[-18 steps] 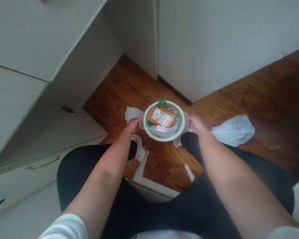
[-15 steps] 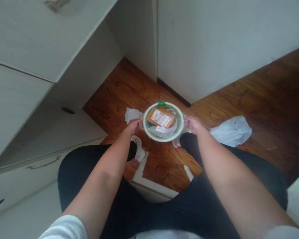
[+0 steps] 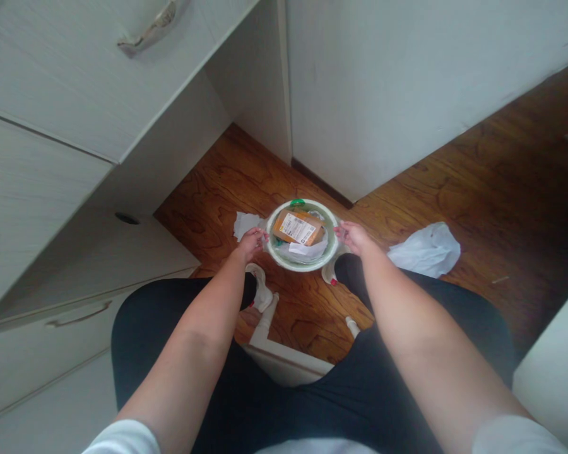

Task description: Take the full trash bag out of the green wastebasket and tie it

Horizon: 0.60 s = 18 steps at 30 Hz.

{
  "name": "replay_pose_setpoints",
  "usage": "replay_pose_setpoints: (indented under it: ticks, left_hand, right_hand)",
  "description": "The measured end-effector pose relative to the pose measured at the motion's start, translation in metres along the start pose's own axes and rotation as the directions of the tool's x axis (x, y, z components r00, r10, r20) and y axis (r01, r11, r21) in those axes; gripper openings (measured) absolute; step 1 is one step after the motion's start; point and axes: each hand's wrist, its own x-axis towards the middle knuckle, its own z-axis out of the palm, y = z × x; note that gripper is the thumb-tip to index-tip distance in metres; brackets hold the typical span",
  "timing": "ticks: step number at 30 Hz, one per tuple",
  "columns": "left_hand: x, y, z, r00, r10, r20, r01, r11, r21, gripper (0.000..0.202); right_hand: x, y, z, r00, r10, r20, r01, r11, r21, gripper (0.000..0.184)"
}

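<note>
Paper [image 3: 246, 225], crumpled and white, on the wooden floor [image 3: 208, 217], just beside the left hand [image 3: 252, 244], its fingers pinched narrowly on the rim of a round white basin [image 3: 301, 268], held above the floor, an orange labelled package [image 3: 297, 228] inside on clear plastic [image 3: 280, 251]; right hand [image 3: 355, 238] pinched on the opposite rim, a white plastic bag [image 3: 425, 251] farther right on the floor.
</note>
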Motion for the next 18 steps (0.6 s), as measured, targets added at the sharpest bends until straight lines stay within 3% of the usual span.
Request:
replay_pose_setpoints:
  ticks: [6, 10, 18]
  left_hand:
    - [-0.003, 0.006, 0.000, 0.996, 0.015, 0.086, -0.017, 1.000, 0.026, 0.014]
    - [-0.009, 0.008, -0.002, 0.992, 0.029, 0.124, -0.033, 0.999, 0.031, 0.014]
    - [-0.018, 0.015, -0.005, 0.983, -0.036, 0.180, 0.040, 0.999, -0.019, 0.018]
  right_hand:
    - [0.000, -0.003, -0.003, 0.999, 0.044, 0.001, -0.044, 0.998, 0.047, 0.011]
    - [0.001, -0.003, -0.007, 0.996, 0.029, 0.085, -0.035, 0.997, 0.068, 0.015]
    - [0.003, -0.005, -0.008, 0.980, -0.021, 0.196, 0.009, 0.998, 0.063, 0.024]
